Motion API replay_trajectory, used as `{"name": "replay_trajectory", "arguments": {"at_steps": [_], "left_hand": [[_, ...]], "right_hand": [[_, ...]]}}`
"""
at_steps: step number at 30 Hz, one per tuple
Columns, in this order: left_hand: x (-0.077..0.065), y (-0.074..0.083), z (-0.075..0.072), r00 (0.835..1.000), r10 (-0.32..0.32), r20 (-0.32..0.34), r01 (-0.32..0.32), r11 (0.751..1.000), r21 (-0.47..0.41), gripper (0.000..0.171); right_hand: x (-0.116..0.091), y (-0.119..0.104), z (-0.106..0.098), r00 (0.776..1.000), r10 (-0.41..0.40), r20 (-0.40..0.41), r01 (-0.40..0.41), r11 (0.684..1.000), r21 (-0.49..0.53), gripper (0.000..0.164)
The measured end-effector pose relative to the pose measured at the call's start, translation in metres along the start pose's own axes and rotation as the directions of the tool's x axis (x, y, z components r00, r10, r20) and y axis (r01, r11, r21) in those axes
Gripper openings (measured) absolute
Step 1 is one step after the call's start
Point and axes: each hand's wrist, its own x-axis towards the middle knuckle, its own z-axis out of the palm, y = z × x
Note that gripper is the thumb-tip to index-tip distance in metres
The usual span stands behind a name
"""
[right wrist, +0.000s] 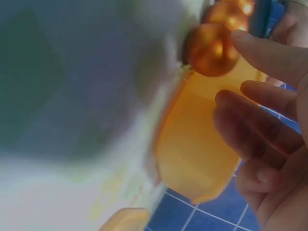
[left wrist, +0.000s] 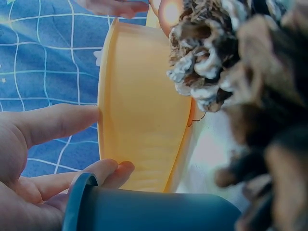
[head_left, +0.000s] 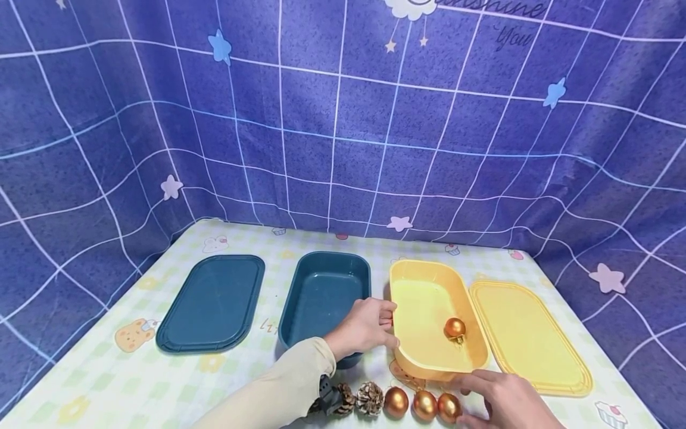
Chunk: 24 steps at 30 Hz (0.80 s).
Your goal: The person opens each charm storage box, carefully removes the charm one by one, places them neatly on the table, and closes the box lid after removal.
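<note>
My left hand (head_left: 364, 326) touches the left wall of a yellow plastic box (head_left: 420, 369), its fingers fairly straight. In the left wrist view its thumb meets the rim, while other fingertips (left wrist: 122, 173) rest against the outer wall. One shiny copper-coloured bauble (head_left: 455, 329) lies inside this box. By the front right corner is my right hand (head_left: 504, 398), fingers spread and slightly bent. Its thumb (right wrist: 264, 50) is at the nearest bauble (right wrist: 211, 50), the right end of a row of three; whether it presses on it I cannot tell.
A dark blue box (head_left: 327, 292) stands left of the yellow one, its matching lid (head_left: 214, 304) farther left. A yellow lid (head_left: 530, 336) lies on the right. Pine cones (head_left: 370, 398) continue the front row leftward. A blue curtain (head_left: 343, 119) hangs behind the table.
</note>
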Motion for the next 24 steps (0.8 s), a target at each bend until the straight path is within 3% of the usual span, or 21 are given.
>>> {"name": "replay_trajectory", "arguments": {"at_steps": [7,12,24], "left_hand": [[0.000,-0.001,0.000,1.000,0.016,0.004,-0.016,1.000,0.008,0.070],[-0.001,0.000,-0.002,1.000,0.014,0.004,-0.014,1.000,0.005,0.070],[-0.001,0.000,-0.001,1.000,0.007,0.009,-0.007,1.000,0.003,0.070]], "right_hand": [[0.013,0.000,-0.017,0.996,-0.018,-0.087,0.026,0.995,0.093,0.033],[0.034,-0.001,-0.029,0.990,0.003,-0.144,0.020,0.987,0.159,0.036],[0.083,0.014,-0.058,0.994,0.068,-0.090,-0.055,0.989,0.141,0.028]]}}
